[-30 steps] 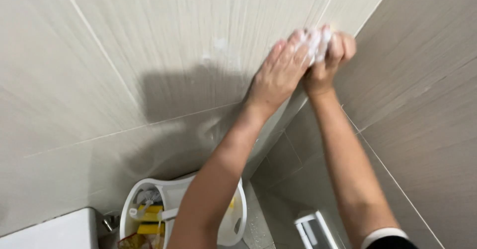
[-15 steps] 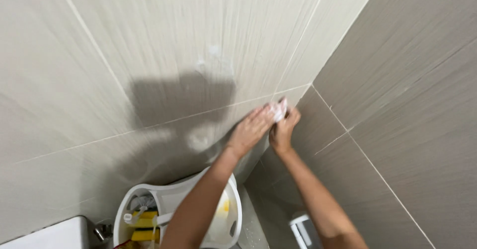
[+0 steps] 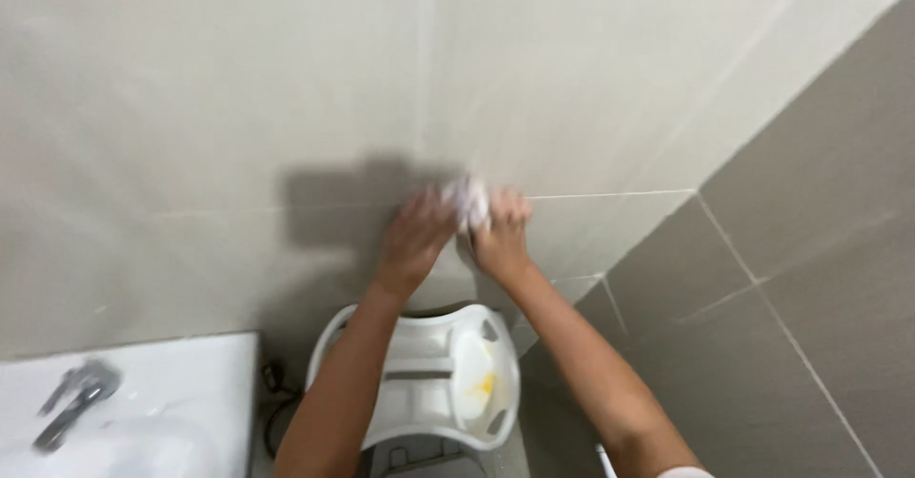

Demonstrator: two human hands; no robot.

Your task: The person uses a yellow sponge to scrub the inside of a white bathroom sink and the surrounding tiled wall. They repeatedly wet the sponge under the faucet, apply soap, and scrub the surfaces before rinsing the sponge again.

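Crumpled white cloth sits bunched between both hands, pressed flat against the pale grey wall tile just beside a horizontal grout line. The left hand lies with its fingers closed over the wad's left side; the right hand curls around its right side, so both are clamped on it, though motion blur hides the exact finger positions. By the look of it, the step in hand is a scrubbing or wiping pass on the tile, and any further stroke would call for steady pressure into the wall with both palms kept behind the wad. The wad is a roundish lump with no clear long axis and no end that points anywhere; its flattened face meets the wall. Both forearms reach up from the bottom of the view. Beneath them stands a white plastic stool with a yellowish mark on it. A white basin with a metal tap lies at lower left, and darker grey tiles cover the adjoining wall on the right.
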